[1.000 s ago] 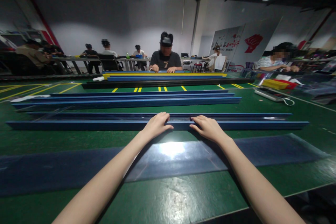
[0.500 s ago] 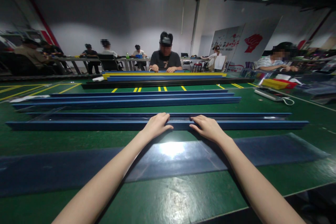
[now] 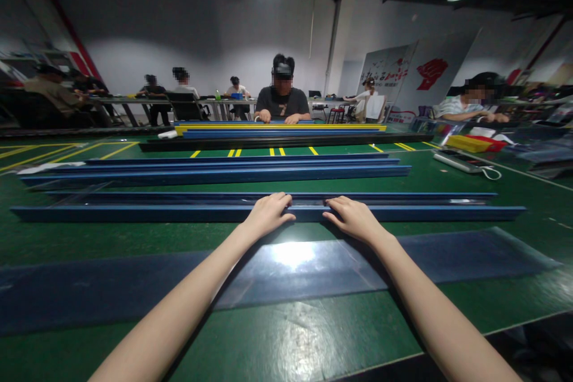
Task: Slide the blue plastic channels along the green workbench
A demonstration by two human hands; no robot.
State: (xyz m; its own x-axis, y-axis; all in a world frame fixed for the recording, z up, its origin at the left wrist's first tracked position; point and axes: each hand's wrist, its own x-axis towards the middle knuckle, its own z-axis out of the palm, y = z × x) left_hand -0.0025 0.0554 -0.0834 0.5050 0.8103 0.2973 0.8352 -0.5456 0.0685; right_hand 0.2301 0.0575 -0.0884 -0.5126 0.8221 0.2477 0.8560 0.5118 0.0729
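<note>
A long blue profile strip [image 3: 134, 213] lies crosswise on the green table, seemingly plastic. My left hand [image 3: 268, 213] grips it left of its middle, thumb on the near face and fingers over the top edge. On the other side of a short gap, my right hand [image 3: 353, 216] holds the same strip in a similar way. Just behind runs another blue edge [image 3: 412, 196]; whether both belong to one channel I cannot tell. Beneath my forearms a long see-through plastic sheet [image 3: 111, 289] lies flat, with a bright lamp reflection on it.
Farther back lie more blue strips [image 3: 224, 174], then a black strip [image 3: 286, 142] and a yellow one [image 3: 286, 127]. A phone-like device [image 3: 461, 160] with a white loop rests at right, near a yellow and red item [image 3: 475, 143]. A co-worker [image 3: 282, 98] sits opposite.
Almost nothing differs. Both hands stay in place on the blue strip, with only a very slight shift of the left fingers.
</note>
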